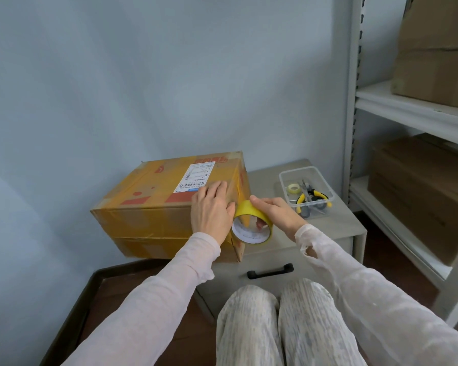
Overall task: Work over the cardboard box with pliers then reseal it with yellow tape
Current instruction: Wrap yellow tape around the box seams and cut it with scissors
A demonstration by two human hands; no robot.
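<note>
A cardboard box [154,207] wrapped in yellowish tape, with a white shipping label on top, sits on a grey bedside cabinet [336,228]. My left hand [212,210] lies flat, fingers straight, on the box's top right corner. My right hand [275,215] grips a roll of yellow tape [251,225] against the box's right side, fingers inside the core. Yellow-handled pliers [312,196] lie in a clear plastic tray [306,190] to the right.
The tray also holds a small yellow tape roll [293,188] and other small tools. A metal shelf unit [407,112] with cardboard boxes stands at the right. The cabinet has a black drawer handle [270,270]. My knees are below.
</note>
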